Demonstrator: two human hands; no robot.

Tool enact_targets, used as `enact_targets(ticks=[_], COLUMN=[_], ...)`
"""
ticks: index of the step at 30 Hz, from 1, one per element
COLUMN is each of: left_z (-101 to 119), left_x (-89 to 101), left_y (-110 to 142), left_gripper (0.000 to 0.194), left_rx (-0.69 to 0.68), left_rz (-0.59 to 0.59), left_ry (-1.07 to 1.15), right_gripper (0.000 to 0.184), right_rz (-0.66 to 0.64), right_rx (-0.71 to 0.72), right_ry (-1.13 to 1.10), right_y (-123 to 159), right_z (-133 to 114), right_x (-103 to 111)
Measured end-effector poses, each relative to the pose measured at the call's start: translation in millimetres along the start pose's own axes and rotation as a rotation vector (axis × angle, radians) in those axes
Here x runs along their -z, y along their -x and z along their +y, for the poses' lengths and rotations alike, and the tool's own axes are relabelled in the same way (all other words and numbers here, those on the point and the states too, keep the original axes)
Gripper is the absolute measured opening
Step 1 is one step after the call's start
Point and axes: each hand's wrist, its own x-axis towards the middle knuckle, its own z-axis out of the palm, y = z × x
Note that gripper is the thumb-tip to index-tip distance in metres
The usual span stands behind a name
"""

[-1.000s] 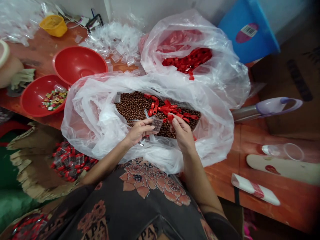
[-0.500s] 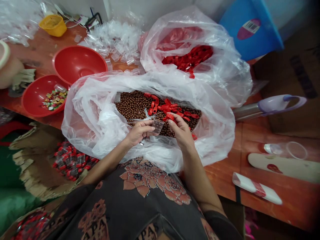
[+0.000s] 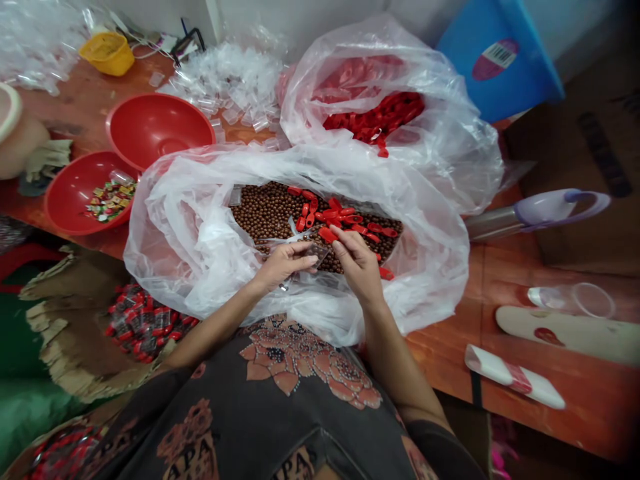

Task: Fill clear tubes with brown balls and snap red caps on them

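Observation:
A big clear plastic bag (image 3: 190,227) lies open before me, full of small brown balls (image 3: 267,210) with several red caps (image 3: 345,219) scattered on top. My left hand (image 3: 283,265) pinches a small clear container (image 3: 316,252) just above the balls. My right hand (image 3: 354,263) is beside it, fingers closed on one red cap (image 3: 327,234) held at the container's right edge.
A second clear bag (image 3: 450,140) of red caps sits behind. Two red bowls (image 3: 155,123) stand at left, one with wrapped sweets (image 3: 111,198). A pile of clear containers (image 3: 230,80), a yellow basket (image 3: 107,52), a blue bin (image 3: 500,60) and a purple-handled tool (image 3: 545,210) surround them. Finished pieces (image 3: 143,323) lie in a carton at lower left.
My right hand has brought the red cap leftward against the clear container; my left hand has lowered the container slightly toward the balls.

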Motion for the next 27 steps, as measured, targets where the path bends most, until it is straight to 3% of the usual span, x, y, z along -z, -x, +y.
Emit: enact_targets(ticks=[11,16,18,23,27], left_z=[0.2,2.9,1.9,-15.0,-27.2], left_x=[4.4,3.8,0.5,-14.3,-23.4], left_y=[2.4,3.8,3.4,-2.8,-5.8], left_gripper=[0.047,0.040,0.039,0.058,0.048], left_rx=[-0.151,-0.232,-0.200,0.040,0.047], left_rz=[0.017,-0.006,-0.001,0.058,0.151], left_ry=[-0.185,-0.305,-0.220,0.175,0.211], right_gripper=[0.038,0.061,0.060,0.065,0.064], right_rz=[-0.065,-0.076,-0.072,-0.094,-0.161], right_rx=[0.345,0.396,0.395,0.461,0.434], right_ry=[0.402,0.485,0.490,0.513,0.478], right_y=[8.9,13.6,15.5,18.3,18.5], right_z=[4.5,13.3,15.5,16.6,14.8], right_x=[2.4,-10.0,-14.3,-18.8,-17.5])
